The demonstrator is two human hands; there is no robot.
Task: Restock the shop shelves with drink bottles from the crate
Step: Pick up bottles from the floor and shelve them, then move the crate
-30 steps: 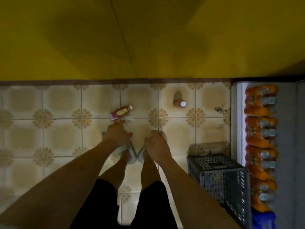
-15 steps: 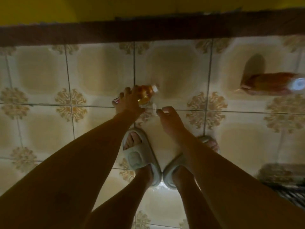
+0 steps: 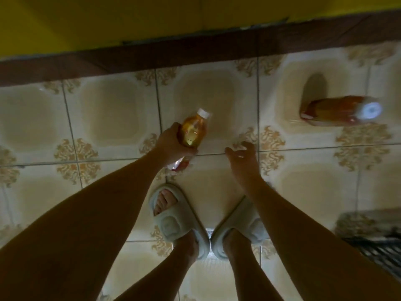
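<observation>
My left hand (image 3: 171,146) grips an amber drink bottle (image 3: 193,131) with a white cap, lifted just above the tiled floor, cap pointing up and away from me. My right hand (image 3: 243,155) hovers beside it, fingers loosely spread and holding nothing. A second amber bottle (image 3: 338,111) with a white cap stands on the floor at the far right. A corner of the grey plastic crate (image 3: 377,246) shows at the right edge.
A dark skirting strip (image 3: 195,51) runs below the yellow wall (image 3: 130,18) ahead. My feet in pale slippers (image 3: 173,222) stand on the patterned floor tiles (image 3: 108,118) directly below my hands.
My left hand has closed round the fallen bottle and raised it off the floor, tipping it more upright. The view has dropped closer to the floor. The right hand stays empty.
</observation>
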